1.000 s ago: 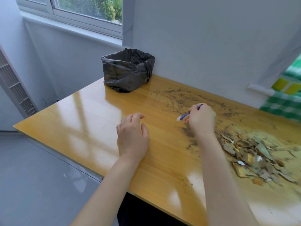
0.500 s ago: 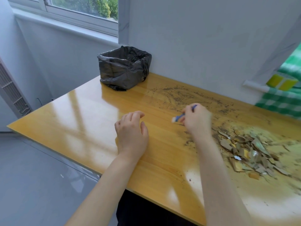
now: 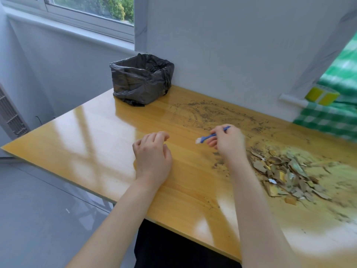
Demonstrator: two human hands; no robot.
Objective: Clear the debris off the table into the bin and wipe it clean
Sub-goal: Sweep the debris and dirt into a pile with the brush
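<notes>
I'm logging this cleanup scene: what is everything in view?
table: one, glossy yellow wood, centre
bin: one, black liner, table's far corner
debris pile: one, brown and yellow scraps, table's right side
grit: scattered, dark, between bin and pile
brush: one, blue with white bristles, in right hand
checked cloth: one, green and white, far right
window: one, white frame, top left
left hand: one, empty, table centre
right hand: one, gripping brush, beside pile

A heap of brown and green flakes (image 3: 286,175) lies on the bench's (image 3: 96,136) right side, with dark grit (image 3: 208,113) across its far middle. The black-lined bin (image 3: 142,80) stands upright at the far left. The right hand (image 3: 229,146) grips a blue brush (image 3: 204,137).
</notes>
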